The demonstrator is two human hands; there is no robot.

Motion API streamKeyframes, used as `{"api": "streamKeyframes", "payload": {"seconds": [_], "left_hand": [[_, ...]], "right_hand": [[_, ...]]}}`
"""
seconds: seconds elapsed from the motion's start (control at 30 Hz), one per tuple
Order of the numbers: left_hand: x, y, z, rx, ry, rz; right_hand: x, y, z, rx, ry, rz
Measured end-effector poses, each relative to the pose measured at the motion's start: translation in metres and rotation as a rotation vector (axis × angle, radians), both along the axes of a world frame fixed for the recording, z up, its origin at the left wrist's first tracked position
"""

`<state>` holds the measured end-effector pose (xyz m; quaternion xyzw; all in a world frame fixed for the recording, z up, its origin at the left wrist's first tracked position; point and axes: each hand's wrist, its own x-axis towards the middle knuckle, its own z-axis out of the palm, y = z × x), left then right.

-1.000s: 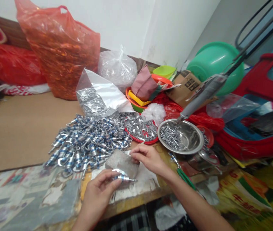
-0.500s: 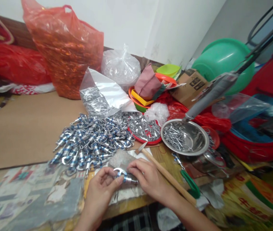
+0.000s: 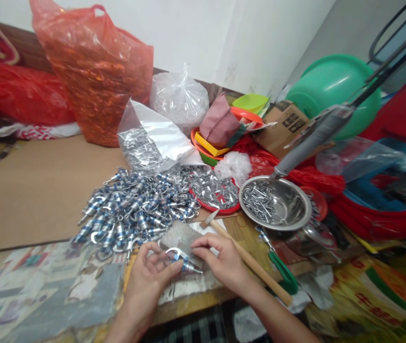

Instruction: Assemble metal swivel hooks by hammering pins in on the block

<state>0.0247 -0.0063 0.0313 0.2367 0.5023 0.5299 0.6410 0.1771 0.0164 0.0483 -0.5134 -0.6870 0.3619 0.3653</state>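
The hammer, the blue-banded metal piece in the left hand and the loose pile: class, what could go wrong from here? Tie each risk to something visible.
1. The hammer lies close beside the right hand, its handle reaching the table's front edge; a knock might tip it off.
2. The blue-banded piece is held by the left hand near one end, so it could slip.
3. The pile sits loose near the grey block; a bump might scatter pieces.

The left grip holds a blue-banded metal piece over the counter; the right grip is near a grey block. Similar pieces lie heaped farther left, a hammer and steel bowl to the right.
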Motion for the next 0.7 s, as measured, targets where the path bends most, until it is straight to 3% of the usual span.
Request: {"api": "streamKeyframes", "payload": {"seconds": [0.13, 0.37, 0.47, 0.7], "left_hand": [[0.000, -0.001, 0.000, 0.009, -0.005, -0.002], [-0.001, 0.000, -0.004, 0.026, 0.006, 0.013], [0.000, 0.000, -0.002, 0.033, 0.002, 0.017], [-0.001, -0.001, -0.004, 0.044, 0.001, 0.013]], "right_hand": [[-0.006, 0.003, 0.007, 0.055, -0.101, 0.069], [-0.016, -0.014, 0.001, 0.246, -0.342, 0.125], [-0.014, -0.015, 0.005, 0.212, -0.435, 0.166], [-0.023, -0.008, 0.007, 0.157, -0.418, 0.099]]}}
